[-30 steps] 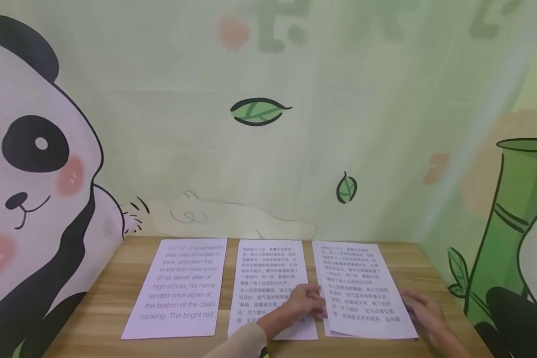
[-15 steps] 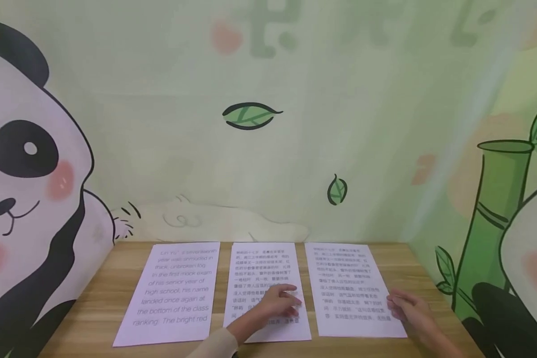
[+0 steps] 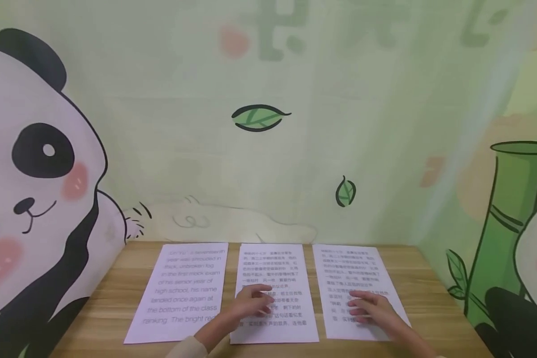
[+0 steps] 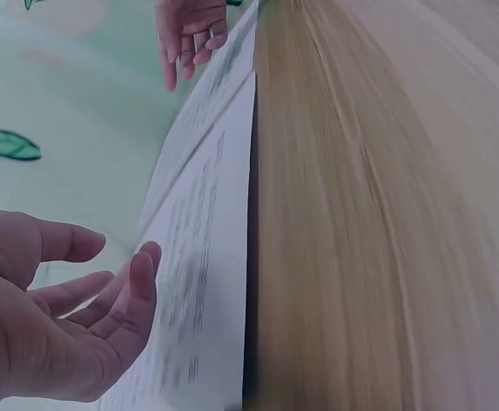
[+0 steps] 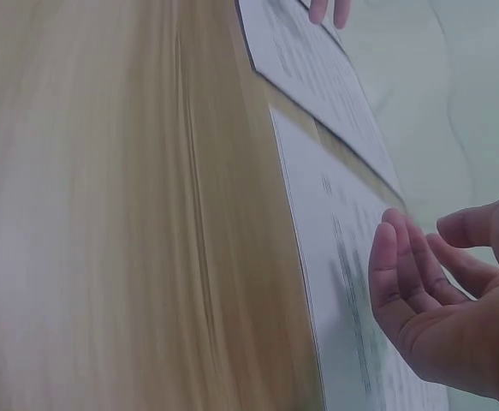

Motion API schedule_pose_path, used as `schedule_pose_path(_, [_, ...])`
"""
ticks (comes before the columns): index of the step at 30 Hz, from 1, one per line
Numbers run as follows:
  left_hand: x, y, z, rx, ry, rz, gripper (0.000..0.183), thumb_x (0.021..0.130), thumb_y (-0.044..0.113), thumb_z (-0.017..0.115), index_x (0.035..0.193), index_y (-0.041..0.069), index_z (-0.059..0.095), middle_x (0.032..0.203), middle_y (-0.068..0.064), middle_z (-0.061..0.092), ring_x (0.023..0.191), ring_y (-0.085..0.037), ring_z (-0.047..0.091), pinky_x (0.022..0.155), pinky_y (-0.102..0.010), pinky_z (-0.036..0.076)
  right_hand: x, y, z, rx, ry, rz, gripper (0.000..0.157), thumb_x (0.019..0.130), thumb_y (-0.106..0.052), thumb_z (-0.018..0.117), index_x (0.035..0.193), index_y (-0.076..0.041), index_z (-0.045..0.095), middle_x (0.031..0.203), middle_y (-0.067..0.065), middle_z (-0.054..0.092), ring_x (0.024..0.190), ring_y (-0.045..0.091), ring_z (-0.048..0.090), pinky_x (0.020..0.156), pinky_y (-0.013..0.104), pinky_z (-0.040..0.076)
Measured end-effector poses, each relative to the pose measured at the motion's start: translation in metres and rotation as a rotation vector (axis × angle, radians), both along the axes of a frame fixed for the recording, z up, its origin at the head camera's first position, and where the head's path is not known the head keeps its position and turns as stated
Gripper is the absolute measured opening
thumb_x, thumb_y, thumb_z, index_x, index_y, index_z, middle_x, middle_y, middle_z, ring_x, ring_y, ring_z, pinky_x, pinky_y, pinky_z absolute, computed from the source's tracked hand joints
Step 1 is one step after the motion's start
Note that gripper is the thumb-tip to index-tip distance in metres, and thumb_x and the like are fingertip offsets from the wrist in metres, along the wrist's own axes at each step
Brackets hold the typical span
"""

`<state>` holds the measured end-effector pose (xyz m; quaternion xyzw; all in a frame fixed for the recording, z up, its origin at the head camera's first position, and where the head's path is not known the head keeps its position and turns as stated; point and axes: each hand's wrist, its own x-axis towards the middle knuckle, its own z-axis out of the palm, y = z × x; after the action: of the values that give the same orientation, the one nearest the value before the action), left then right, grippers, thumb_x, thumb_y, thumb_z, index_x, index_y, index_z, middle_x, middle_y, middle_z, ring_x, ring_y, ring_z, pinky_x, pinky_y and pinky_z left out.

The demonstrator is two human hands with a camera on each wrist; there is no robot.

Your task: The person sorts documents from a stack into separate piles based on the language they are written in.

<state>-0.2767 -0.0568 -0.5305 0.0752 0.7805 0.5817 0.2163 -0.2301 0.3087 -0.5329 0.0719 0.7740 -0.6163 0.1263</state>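
The person's left hand (image 3: 252, 303) hangs above a white rectangular paper page printed with dark Chinese characters (image 3: 273, 266), its fingers loosely bent and spread a little, holding nothing; this page lies flat in the middle of a brown wood-grained tabletop (image 3: 100, 303), and in the head view the hand covers part of its left side and its text. The right hand (image 3: 370, 309) is likewise relaxed and holds nothing, its fingers gently curved, thumb apart from them in the right wrist view; it hangs over the lower half of a second white page of Chinese print (image 3: 346, 263), which lies to the right of the middle one, a strip of wood between them; to the left lies a white page with larger English lines (image 3: 179, 298), the left forearm passing near its lower right corner; behind the tabletop stands a pale green backdrop (image 3: 183, 144) with a black-and-white cartoon panda (image 3: 82, 132) at left and a green bamboo stalk (image 3: 512, 199) at right.
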Motion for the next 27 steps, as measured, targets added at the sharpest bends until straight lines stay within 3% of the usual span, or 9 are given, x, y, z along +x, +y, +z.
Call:
schedule_pose_path(5, [0.003, -0.026, -0.001, -0.052, 0.019, 0.066, 0.049, 0.098, 0.015, 0.062, 0.142, -0.004, 0.053, 0.116, -0.018, 0.068, 0.09, -0.021, 0.07, 0.08, -0.038, 0.061, -0.005, -0.024, -0.003, -0.039, 0.01, 0.099, 0.051, 0.103, -0.018, 0.057, 0.144, 0.011, 0.047, 0.109, 0.005, 0.075, 0.091, 0.014, 0.073, 0.079, 0.03, 0.063])
schedule_pose_path(11, [0.01, -0.049, 0.001, -0.154, 0.056, 0.15, 0.059, 0.092, 0.011, 0.064, 0.146, -0.002, 0.049, 0.121, -0.019, 0.063, 0.092, -0.02, 0.067, 0.076, -0.035, 0.06, -0.012, -0.05, -0.009, -0.071, -0.015, 0.147, 0.056, 0.101, -0.017, 0.058, 0.146, 0.012, 0.043, 0.105, 0.004, 0.074, 0.087, 0.011, 0.071, 0.077, 0.029, 0.063])
schedule_pose_path(15, [0.01, -0.057, 0.002, -0.168, 0.067, 0.174, 0.063, 0.09, 0.009, 0.065, 0.148, -0.004, 0.045, 0.123, -0.02, 0.061, 0.093, -0.02, 0.066, 0.074, -0.033, 0.06, -0.016, -0.062, -0.011, -0.071, -0.04, 0.164, 0.06, 0.101, -0.017, 0.056, 0.15, 0.012, 0.036, 0.107, 0.006, 0.073, 0.086, 0.012, 0.071, 0.078, 0.03, 0.062])
schedule_pose_path(21, [0.011, -0.067, 0.001, -0.193, 0.117, 0.181, 0.06, 0.09, 0.008, 0.066, 0.146, -0.005, 0.047, 0.111, -0.014, 0.063, 0.081, -0.018, 0.064, 0.067, -0.028, 0.054, -0.019, -0.076, -0.009, -0.068, -0.082, 0.175, 0.065, 0.1, -0.015, 0.055, 0.152, 0.015, 0.028, 0.109, 0.01, 0.073, 0.085, 0.013, 0.071, 0.079, 0.032, 0.063])
schedule_pose_path(23, [0.012, -0.07, -0.001, -0.205, 0.148, 0.174, 0.057, 0.09, 0.008, 0.066, 0.143, -0.006, 0.05, 0.106, -0.011, 0.064, 0.078, -0.017, 0.063, 0.064, -0.026, 0.052, -0.02, -0.081, -0.009, -0.068, -0.089, 0.18, 0.065, 0.101, -0.015, 0.055, 0.152, 0.015, 0.027, 0.111, 0.011, 0.072, 0.085, 0.013, 0.071, 0.079, 0.033, 0.063])
schedule_pose_path(27, [0.011, -0.073, -0.009, -0.236, 0.173, 0.153, 0.032, 0.089, 0.007, 0.067, 0.117, -0.008, 0.062, 0.094, -0.007, 0.062, 0.073, -0.014, 0.058, 0.06, -0.022, 0.047, -0.021, -0.09, -0.012, -0.072, -0.098, 0.187, 0.065, 0.101, -0.015, 0.054, 0.152, 0.015, 0.026, 0.112, 0.012, 0.07, 0.085, 0.014, 0.069, 0.078, 0.033, 0.063])
